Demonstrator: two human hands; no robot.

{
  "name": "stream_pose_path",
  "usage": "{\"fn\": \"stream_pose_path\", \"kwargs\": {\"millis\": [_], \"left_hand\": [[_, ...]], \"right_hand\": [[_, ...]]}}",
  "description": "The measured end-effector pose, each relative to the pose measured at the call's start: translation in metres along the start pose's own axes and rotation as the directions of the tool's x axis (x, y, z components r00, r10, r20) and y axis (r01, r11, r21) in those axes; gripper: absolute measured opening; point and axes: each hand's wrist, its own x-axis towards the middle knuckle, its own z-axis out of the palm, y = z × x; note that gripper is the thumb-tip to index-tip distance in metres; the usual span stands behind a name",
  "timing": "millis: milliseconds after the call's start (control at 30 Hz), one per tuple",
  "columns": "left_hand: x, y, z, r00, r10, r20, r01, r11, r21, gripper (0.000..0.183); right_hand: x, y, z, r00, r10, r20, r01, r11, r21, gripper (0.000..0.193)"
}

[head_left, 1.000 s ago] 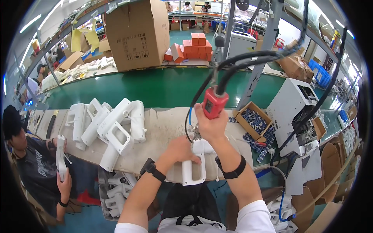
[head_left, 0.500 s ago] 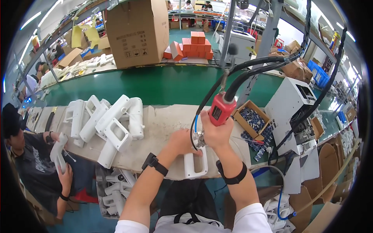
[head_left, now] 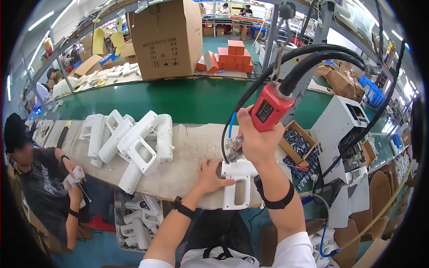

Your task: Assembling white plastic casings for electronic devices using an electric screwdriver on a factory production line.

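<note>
Right hand (head_left: 257, 138) has its grip clenched around a red powered screwdriver (head_left: 271, 107), held upright with the tip down at the top of a white plastic gun-shaped housing (head_left: 237, 185). Thick black hoses (head_left: 313, 58) run up from the tool's top, and a blue tube (head_left: 230, 127) loops beside it. Left hand (head_left: 210, 176) lies flat, grip released, fingers spread, pressing on the bench (head_left: 187, 156) and touching the housing's left end. The housing lies on its side at the near edge of the bench, handle pointing toward the person, just in front of the body. Black bands sit on both wrists.

Left of the hands, well apart, a pile of the same white housings (head_left: 129, 143) lies on the bench. A bin of more white parts (head_left: 134, 219) sits below the bench edge. Right of the tool, a small cardboard tray of blue-white small parts (head_left: 297, 145) rests near the right hand, next to a white machine box (head_left: 339, 129). Behind the bench runs a green conveyor belt (head_left: 178, 98) with a big cardboard box (head_left: 165, 38) and orange boxes (head_left: 228, 56) beyond. At far left a seated co-worker in a dark shirt (head_left: 35, 178) holds a white part (head_left: 73, 176) in one hand.
</note>
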Motion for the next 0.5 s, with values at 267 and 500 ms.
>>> {"fn": "stream_pose_path", "kwargs": {"millis": [267, 500], "left_hand": [[-0.003, 0.01, -0.009, 0.992, -0.098, 0.077, 0.103, 0.992, -0.066, 0.11], [0.002, 0.003, -0.001, 1.0, 0.015, -0.019, -0.016, 0.998, -0.055, 0.09]], "right_hand": [[-0.007, 0.043, 0.014, 0.999, 0.038, -0.031, -0.038, 0.999, 0.001, 0.012], [-0.014, 0.064, 0.022, 0.99, 0.139, -0.018, -0.14, 0.984, -0.107, 0.013]]}}
